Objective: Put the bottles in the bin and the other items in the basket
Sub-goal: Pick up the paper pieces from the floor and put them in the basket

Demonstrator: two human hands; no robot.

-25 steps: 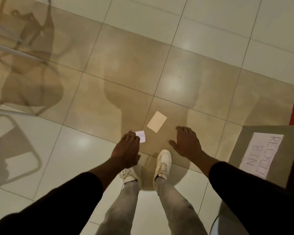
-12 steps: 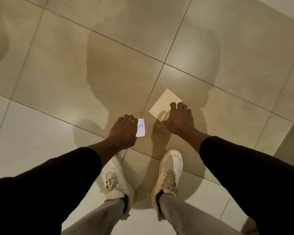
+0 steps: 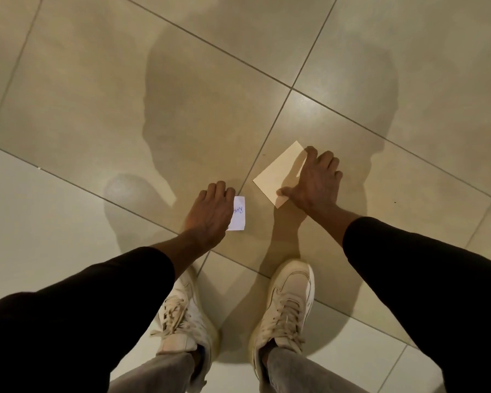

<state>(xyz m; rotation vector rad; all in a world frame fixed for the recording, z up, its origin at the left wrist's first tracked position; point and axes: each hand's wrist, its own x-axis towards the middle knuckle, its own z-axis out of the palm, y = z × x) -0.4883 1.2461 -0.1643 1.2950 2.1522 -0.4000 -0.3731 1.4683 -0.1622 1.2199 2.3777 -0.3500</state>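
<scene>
On the floor (image 3: 97,109), at 12 o'clock from the right shoe (image 3: 287,304), a beige card (image 3: 281,174) is pinched at opposite corners by the right hand (image 3: 315,182). At its 8 o'clock, a white slip (image 3: 238,214) is gripped by the left hand (image 3: 210,211).

- The floor (image 3: 97,95) was glossy tile in two tones: warm beige across the upper part and paler off-white at the lower left and bottom, ruled by thin dark grout lines.
- The card (image 3: 278,177) was plain pale cream with no marking.
- The slip (image 3: 239,215) was white, with blue handwriting.
- The sleeves (image 3: 68,321) were plain black.
- The trousers (image 3: 295,375) were washed light grey.
- The sneakers (image 3: 287,302) were cream-white, with matching cream laces.
</scene>
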